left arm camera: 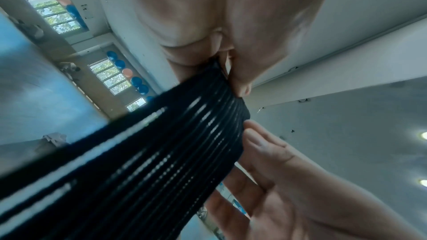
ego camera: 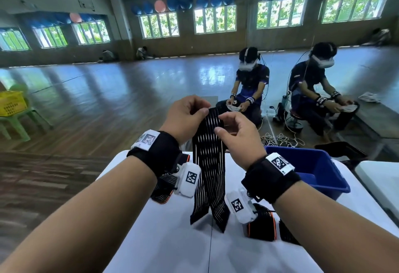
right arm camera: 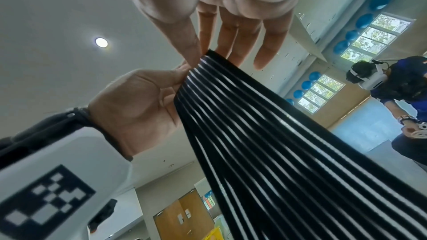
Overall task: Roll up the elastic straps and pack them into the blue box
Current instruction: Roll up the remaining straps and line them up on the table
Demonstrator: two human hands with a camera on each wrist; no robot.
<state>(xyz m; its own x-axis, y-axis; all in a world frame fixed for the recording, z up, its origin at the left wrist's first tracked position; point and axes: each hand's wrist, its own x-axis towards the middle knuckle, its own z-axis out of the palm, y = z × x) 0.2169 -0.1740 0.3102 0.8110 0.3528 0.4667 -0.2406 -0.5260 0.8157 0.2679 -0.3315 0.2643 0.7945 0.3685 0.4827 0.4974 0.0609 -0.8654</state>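
Observation:
A black elastic strap (ego camera: 208,160) with thin white stripes hangs unrolled from both hands, its lower end lying folded on the white table (ego camera: 172,244). My left hand (ego camera: 205,111) pinches the strap's top left corner between thumb and fingers. My right hand (ego camera: 219,124) holds the top right edge, thumb in front and fingers behind. In the left wrist view the left hand (left arm camera: 228,77) grips the strap (left arm camera: 150,161). In the right wrist view the right hand (right arm camera: 201,53) meets the strap (right arm camera: 265,143) at its end. The blue box (ego camera: 313,165) stands on the table to the right.
Rolled black straps with orange edges lie on the table, one under my left wrist (ego camera: 164,190) and one under my right wrist (ego camera: 261,225). Two seated people with headsets (ego camera: 250,83) are beyond the table. A yellow basket (ego camera: 10,102) sits on a green chair, far left.

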